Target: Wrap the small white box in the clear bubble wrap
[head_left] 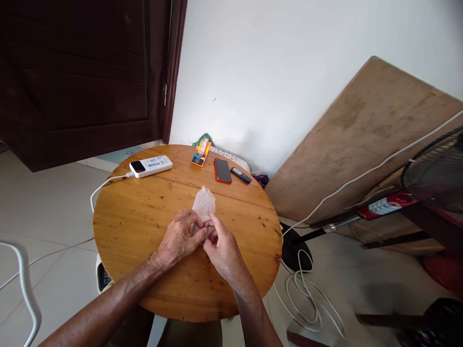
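Observation:
A small whitish, see-through piece of bubble wrap (204,200) rises from between my two hands over the middle of the round wooden table (126,217). My left hand (184,232) pinches its near end between thumb and fingers. Close beside it, my right hand (221,245) has its thumb and fingers curled in at the same end, the index finger reaching up along the wrap. The fingers cover the lower part of the wrap, so whether anything lies inside there cannot be made out.
Toward the table's far side lie a white power bank (152,166) with a cable, an orange tape dispenser (201,153), a red-edged phone (222,170) and a small dark device (240,175). A wooden board (347,140) leans on the wall; a fan (436,168) and loose white cable (304,308) are right.

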The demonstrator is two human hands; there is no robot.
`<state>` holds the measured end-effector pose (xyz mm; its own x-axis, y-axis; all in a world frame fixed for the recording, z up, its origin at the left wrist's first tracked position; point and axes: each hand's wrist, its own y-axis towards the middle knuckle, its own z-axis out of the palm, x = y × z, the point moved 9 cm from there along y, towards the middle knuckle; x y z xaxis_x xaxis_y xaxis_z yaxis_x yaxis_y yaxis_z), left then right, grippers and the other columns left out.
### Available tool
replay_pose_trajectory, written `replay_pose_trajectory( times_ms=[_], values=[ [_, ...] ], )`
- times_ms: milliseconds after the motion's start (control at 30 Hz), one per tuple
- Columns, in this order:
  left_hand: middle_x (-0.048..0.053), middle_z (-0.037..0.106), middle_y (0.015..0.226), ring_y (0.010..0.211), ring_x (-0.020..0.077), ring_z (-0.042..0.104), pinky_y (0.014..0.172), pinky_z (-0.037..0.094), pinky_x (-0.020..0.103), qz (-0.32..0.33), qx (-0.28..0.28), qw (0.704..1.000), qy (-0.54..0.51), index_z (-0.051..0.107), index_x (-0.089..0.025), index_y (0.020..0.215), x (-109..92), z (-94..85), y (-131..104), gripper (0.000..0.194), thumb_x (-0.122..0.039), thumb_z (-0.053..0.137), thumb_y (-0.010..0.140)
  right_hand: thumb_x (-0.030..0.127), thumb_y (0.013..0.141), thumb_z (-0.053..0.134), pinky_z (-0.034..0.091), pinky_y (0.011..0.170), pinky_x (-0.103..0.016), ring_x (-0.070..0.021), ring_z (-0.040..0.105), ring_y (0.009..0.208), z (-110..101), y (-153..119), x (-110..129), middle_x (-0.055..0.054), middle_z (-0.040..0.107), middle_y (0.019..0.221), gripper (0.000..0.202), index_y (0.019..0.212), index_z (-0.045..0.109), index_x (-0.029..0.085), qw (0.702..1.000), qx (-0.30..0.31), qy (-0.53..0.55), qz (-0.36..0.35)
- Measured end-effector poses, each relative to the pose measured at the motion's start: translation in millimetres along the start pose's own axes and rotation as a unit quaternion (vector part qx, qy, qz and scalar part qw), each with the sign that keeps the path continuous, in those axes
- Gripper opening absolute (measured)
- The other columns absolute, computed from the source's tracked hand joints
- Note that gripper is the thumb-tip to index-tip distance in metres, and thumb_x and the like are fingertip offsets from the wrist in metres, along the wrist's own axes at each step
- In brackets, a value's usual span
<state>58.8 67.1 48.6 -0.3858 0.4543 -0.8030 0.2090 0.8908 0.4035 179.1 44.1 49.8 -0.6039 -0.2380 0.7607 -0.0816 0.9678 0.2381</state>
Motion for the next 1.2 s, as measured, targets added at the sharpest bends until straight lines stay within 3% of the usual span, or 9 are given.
replay_pose_trajectory(
  times_ms=[100,200,333,467,567,667,867,967,1200],
  values=[
    [0.000,0.061,0.080,0.083,0.0160,0.059,0.076,0.048,0.028,-0.005,0.004,1.000,0.022,0.060,-0.021,0.070,1.7,3.0,2.0,0.012,-0.019,0.062,0.081,0.009,0.075,0.052,0.053,0.073,-0.031,-0.0152,0.061,0.073,-1.4,-1.0,-0.5,-0.007,0.070,0.108,0.065,0.139,0.048,0.022,1.000,0.013,0.004,-0.001],
    [0.001,0.061,0.079,0.081,0.0167,0.060,0.073,0.048,0.028,-0.014,0.030,0.997,0.070,0.060,-0.020,0.068,2.7,6.8,7.6,0.012,-0.014,0.062,0.079,0.010,0.075,0.052,0.052,0.067,-0.027,-0.0117,0.059,0.066,-2.4,-1.7,-3.4,-0.005,0.069,0.111,0.068,0.141,0.046,0.023,0.996,0.067,0.048,0.012],
    [0.003,0.063,0.082,0.085,0.0209,0.061,0.077,0.049,0.033,-0.008,0.103,0.984,0.146,0.063,-0.020,0.068,-0.7,13.9,18.4,0.011,-0.009,0.064,0.071,0.014,0.082,0.047,0.050,0.063,-0.024,-0.0125,0.061,0.072,-22.3,9.8,-12.4,-0.005,0.069,0.107,0.050,0.132,0.055,0.021,0.995,0.063,0.071,0.029],
    [0.004,0.062,0.085,0.087,0.0230,0.060,0.081,0.050,0.037,0.003,0.139,0.979,0.148,0.064,-0.020,0.067,-4.3,16.1,23.3,0.012,-0.008,0.062,0.069,0.008,0.085,0.042,0.049,0.083,-0.031,-0.0173,0.063,0.092,-34.8,34.6,-2.4,-0.005,0.067,0.103,0.043,0.117,0.066,0.024,0.997,0.038,-0.036,-0.049],
    [0.005,0.063,0.093,0.094,0.0239,0.059,0.084,0.050,0.038,0.020,0.124,0.986,0.110,0.063,-0.020,0.067,-3.6,15.8,21.3,0.011,-0.009,0.063,0.068,0.002,0.079,0.046,0.048,0.087,-0.032,-0.0202,0.060,0.105,-21.9,49.9,11.0,-0.006,0.060,0.122,0.047,0.111,0.069,0.028,0.982,0.063,-0.138,-0.112],
    [0.006,0.063,0.102,0.101,0.0246,0.059,0.089,0.050,0.039,0.026,0.099,0.992,0.072,0.062,-0.020,0.068,1.8,16.2,17.2,0.011,-0.009,0.063,0.067,0.004,0.076,0.055,0.047,0.089,-0.035,-0.0249,0.057,0.112,-7.5,59.0,15.1,-0.004,0.054,0.134,0.034,0.095,0.071,0.027,0.965,0.085,-0.208,-0.138],
    [0.010,0.060,0.122,0.127,0.0297,0.050,0.102,0.044,0.047,-0.008,0.111,0.993,0.046,0.060,-0.020,0.072,10.6,21.9,14.3,0.010,-0.011,0.062,0.069,0.005,0.081,0.050,0.047,0.093,-0.038,-0.0243,0.057,0.111,-17.6,60.9,6.5,-0.006,0.044,0.146,0.024,0.084,0.068,0.022,0.956,0.006,-0.238,-0.169],
    [0.010,0.062,0.120,0.131,0.0284,0.047,0.105,0.042,0.044,-0.030,0.139,0.989,0.034,0.059,-0.021,0.073,10.5,24.9,14.9,0.010,-0.011,0.060,0.070,0.005,0.084,0.046,0.049,0.092,-0.037,-0.0216,0.061,0.103,-25.5,55.8,4.4,-0.011,0.041,0.147,0.026,0.083,0.067,0.020,0.953,-0.050,-0.223,-0.197],
    [0.010,0.063,0.119,0.130,0.0257,0.049,0.105,0.043,0.039,-0.030,0.139,0.989,0.028,0.058,-0.021,0.073,8.8,25.6,15.7,0.011,-0.010,0.059,0.069,0.008,0.086,0.047,0.052,0.087,-0.035,-0.0203,0.063,0.097,-18.7,56.2,-5.4,-0.012,0.047,0.141,0.025,0.089,0.068,0.021,0.953,-0.068,-0.198,-0.219]
  ],
)
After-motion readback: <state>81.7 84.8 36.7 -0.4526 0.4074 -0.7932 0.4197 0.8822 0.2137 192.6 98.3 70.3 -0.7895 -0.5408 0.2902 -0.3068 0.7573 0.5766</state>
